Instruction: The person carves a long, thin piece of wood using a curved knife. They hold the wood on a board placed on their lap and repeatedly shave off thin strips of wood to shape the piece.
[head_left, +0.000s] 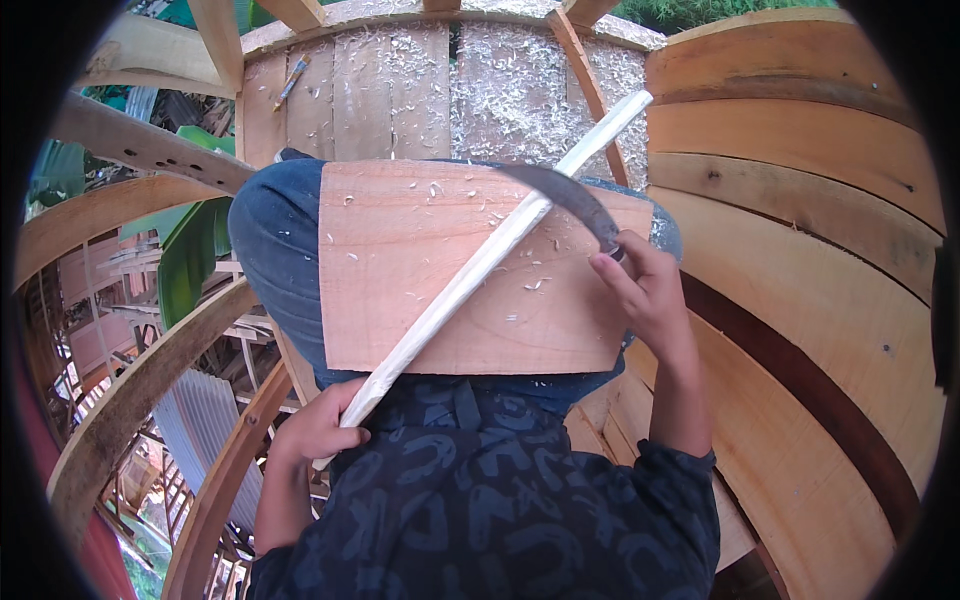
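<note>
Pale wood is what the work turns on: a long, thin stick [470,275] lies slantwise across a flat board [400,290] that rests on the person's lap, over blue trousers [270,240]. Nearest, the left hand [318,425] has its grip clenched round the stick's lower end, just past the board's near edge toward its left corner. From there the stick runs up and to the right over the middle of the board, crosses its far edge and ends above the planks beyond. The right hand [645,290] sits at the board's right edge, its grip closed on the handle of a curved dark blade [565,195], which arches over the stick near the board's far right corner and looks to be touching it there. Small shavings [530,285] lie scattered on the board. The stick looks light and fairly stiff, though thin enough to bend or snap under a hard press in its middle; its freshly cut surface is probably smooth and a little slick, so the end held low, braced against the board, seems the steadier place to take it. Farther off, plank flooring [520,90] is thick with wood curls, and broad boards [800,200] stand to the right.
</note>
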